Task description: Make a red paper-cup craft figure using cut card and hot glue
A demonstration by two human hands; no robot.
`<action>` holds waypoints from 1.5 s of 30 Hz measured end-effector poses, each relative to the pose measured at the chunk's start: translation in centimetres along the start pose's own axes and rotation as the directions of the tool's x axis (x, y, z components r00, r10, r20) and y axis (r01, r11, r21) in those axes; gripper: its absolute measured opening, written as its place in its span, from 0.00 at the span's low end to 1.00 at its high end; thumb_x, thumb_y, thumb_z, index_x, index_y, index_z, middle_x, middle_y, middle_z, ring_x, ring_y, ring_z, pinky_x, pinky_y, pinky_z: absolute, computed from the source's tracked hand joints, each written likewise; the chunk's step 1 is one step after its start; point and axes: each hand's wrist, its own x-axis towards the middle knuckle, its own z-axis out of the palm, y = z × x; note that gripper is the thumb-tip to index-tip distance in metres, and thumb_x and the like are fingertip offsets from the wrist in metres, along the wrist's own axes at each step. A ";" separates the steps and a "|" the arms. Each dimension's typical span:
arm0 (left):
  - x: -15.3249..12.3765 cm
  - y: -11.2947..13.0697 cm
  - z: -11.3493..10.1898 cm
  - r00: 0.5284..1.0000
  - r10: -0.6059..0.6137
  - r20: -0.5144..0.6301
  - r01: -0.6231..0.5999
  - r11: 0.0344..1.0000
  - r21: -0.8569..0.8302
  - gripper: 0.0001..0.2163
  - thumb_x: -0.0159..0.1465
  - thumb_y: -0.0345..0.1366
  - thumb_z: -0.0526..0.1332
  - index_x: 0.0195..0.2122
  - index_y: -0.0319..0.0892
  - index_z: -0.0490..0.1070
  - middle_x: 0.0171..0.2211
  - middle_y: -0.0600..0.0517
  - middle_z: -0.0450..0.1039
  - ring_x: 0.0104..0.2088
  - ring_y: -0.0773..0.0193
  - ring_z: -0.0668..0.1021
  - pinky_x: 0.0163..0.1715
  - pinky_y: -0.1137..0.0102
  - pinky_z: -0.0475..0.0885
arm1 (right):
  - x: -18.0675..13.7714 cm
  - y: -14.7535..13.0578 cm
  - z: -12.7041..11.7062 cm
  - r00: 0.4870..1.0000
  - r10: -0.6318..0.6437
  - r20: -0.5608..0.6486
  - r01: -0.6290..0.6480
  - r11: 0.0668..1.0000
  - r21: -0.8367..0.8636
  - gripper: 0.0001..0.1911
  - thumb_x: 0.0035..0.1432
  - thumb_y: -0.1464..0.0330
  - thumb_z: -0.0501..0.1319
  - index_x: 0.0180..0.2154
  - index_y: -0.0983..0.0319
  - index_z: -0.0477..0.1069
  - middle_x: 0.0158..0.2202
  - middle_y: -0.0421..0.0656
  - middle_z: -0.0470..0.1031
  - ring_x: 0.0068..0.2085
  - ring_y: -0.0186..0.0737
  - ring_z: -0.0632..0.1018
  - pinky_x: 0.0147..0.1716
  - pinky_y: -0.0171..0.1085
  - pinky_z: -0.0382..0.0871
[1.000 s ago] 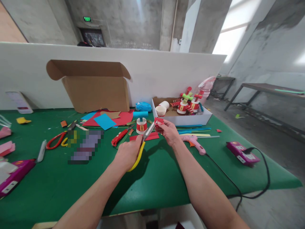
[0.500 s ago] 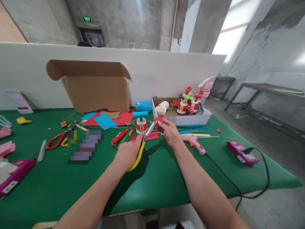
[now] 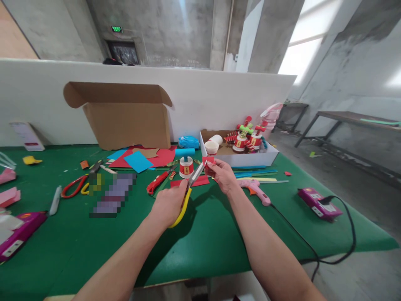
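Observation:
Wrapped round the yellow handles of a pair of scissors [image 3: 185,207] is my left hand [image 3: 167,205]; the blades point up and to the right. A small piece of red paper [image 3: 208,161] is pinched in the fingertips of my right hand [image 3: 222,175], and the blade tips meet it. Whether the blades are fully closed I cannot tell. Behind the scissors stands a white paper cup [image 3: 186,168] with a red band and a blue roll [image 3: 184,152] on top. Beneath the blades lies a red paper strip [image 3: 200,180] on the green tabletop.
A white box [image 3: 250,159] holds decorated cups at the back. The pink glue gun [image 3: 257,190] trails a cable to the right, near a purple power strip [image 3: 319,203]. On the left lie red-handled pliers [image 3: 158,182], red scissors [image 3: 73,188] and coloured paper [image 3: 138,161].
The red paper in my right hand has turned so that more of its face shows at the blade tips. My left hand keeps its grip, and the view has shifted slightly.

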 end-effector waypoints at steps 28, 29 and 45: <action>0.0 0.0 0.1 1.000 -0.002 0.019 0.002 1.000 0.019 0.17 0.64 0.31 0.46 0.54 0.40 0.57 0.35 0.44 0.75 0.36 0.49 0.79 0.32 0.60 0.71 | -0.2 -0.3 -0.2 1.000 0.007 0.010 -0.007 1.000 -0.003 0.17 0.33 0.59 0.72 0.26 0.62 0.76 0.23 0.38 0.74 0.25 0.30 0.71 0.29 0.33 0.65; 0.0 0.0 0.1 1.000 -0.002 0.018 0.002 1.000 0.018 0.17 0.64 0.32 0.46 0.54 0.40 0.57 0.35 0.44 0.75 0.36 0.49 0.79 0.33 0.60 0.71 | -0.2 -0.3 -0.2 1.000 0.006 0.011 -0.006 1.000 -0.004 0.17 0.33 0.59 0.72 0.26 0.62 0.76 0.23 0.38 0.74 0.25 0.30 0.71 0.29 0.33 0.65; -0.2 0.0 -0.1 1.000 -0.003 0.013 0.003 1.000 0.010 0.15 0.65 0.33 0.45 0.53 0.40 0.57 0.34 0.45 0.76 0.36 0.51 0.79 0.33 0.62 0.72 | -0.1 -0.4 -0.4 0.999 -0.020 0.027 0.021 0.999 -0.037 0.15 0.36 0.60 0.71 0.27 0.61 0.76 0.25 0.39 0.75 0.26 0.31 0.72 0.32 0.35 0.66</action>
